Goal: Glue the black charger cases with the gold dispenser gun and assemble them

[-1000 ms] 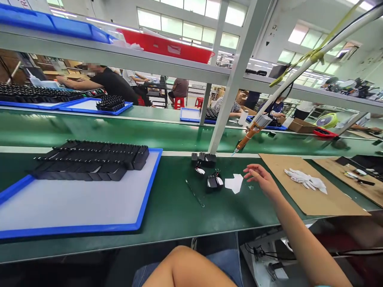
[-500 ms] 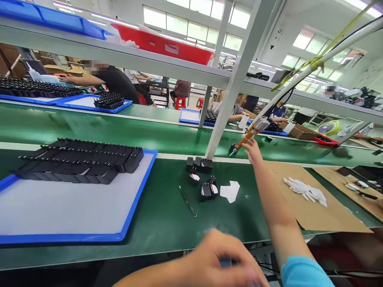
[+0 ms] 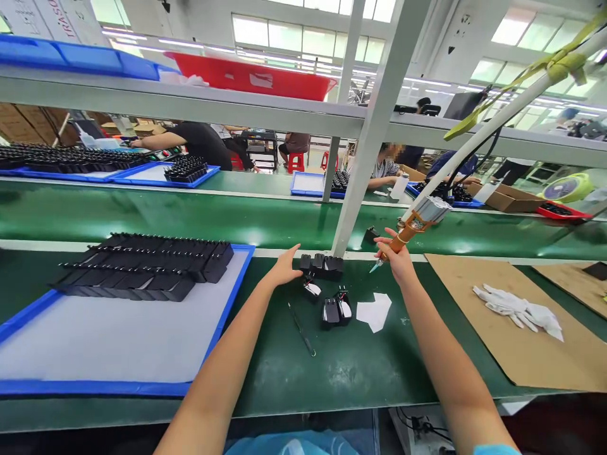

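My right hand [image 3: 397, 258] is wrapped round an orange glue dispenser [image 3: 411, 231] with a thin blue needle tip, which points down and left. A white hose arm carries the dispenser from the upper right. My left hand [image 3: 286, 268], thumb and fingers apart, is beside a short row of black plastic housings [image 3: 327, 266] and holds nothing. Nearer me are a single black housing with a white inside [image 3: 312, 289] and a pair of black housings [image 3: 336, 311] with small wires and metal pins on top.
Left stands a blue-rimmed tray [image 3: 118, 387] with rows of black housings [image 3: 137, 268]. Tweezers [image 3: 301, 330] and a white paper piece [image 3: 374, 312] lie on the green bench. A white glove [image 3: 519, 311] rests on cardboard [image 3: 484, 341]. A metal post [image 3: 360, 170] rises behind; people sit beyond.
My right hand has closed round the dispenser and brought it down slightly. My left hand has moved from the near edge forward to the row of housings. The view has shifted slightly.
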